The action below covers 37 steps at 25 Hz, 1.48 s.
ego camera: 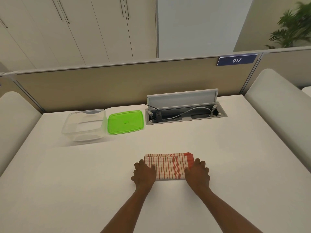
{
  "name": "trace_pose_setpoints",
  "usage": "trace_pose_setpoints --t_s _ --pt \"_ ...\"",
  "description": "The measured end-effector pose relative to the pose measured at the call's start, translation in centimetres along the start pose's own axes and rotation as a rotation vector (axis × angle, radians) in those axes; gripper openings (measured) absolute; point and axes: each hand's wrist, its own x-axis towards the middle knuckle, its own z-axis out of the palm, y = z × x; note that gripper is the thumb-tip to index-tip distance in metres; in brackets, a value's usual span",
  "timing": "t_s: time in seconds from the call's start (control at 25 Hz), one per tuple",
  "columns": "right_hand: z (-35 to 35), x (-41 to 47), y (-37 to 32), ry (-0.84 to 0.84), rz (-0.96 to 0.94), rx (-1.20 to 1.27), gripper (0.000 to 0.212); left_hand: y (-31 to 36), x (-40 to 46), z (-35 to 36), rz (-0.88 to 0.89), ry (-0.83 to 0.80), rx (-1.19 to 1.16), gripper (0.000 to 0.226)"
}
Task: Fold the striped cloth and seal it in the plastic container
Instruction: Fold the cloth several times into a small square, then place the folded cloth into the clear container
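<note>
The red-and-white striped cloth point(169, 165) lies folded into a small rectangle on the white table point(67, 190), near the front middle. My left hand point(143, 173) rests on its left end and my right hand point(197, 173) on its right end, fingers spread and pressing down on the edges. The clear plastic container point(84, 125) stands open and empty at the back left. Its green lid point(125, 122) lies flat just to the right of it, touching or nearly touching its side.
An open cable hatch point(185, 113) with cables and a raised flap sits in the table at the back right. A beige partition point(101, 86) bounds the far edge. White rounded chair backs stand at both sides.
</note>
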Motion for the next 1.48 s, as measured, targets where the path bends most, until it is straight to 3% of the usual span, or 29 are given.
trace_pose_setpoints --t_s 0.16,0.44,0.92,1.48 --pt "-0.7 0.3 -0.3 -0.113 0.097 0.203 0.042 0.1 0.8 0.1 -0.160 -0.093 -0.229 0.050" --pt "-0.9 1.1 1.3 -0.236 0.154 0.336 0.038 -1.2 -0.5 -0.1 -0.161 -0.179 -0.353 0.034" --pt "-3.0 -1.6 3.0 -0.458 -0.013 0.612 0.012 -3.3 -4.6 -2.7 0.101 0.055 -0.278 0.031" --pt "-4.1 -3.9 -3.0 -0.545 -0.224 0.660 0.012 -7.5 -4.0 -9.4 0.115 0.223 -0.306 0.020"
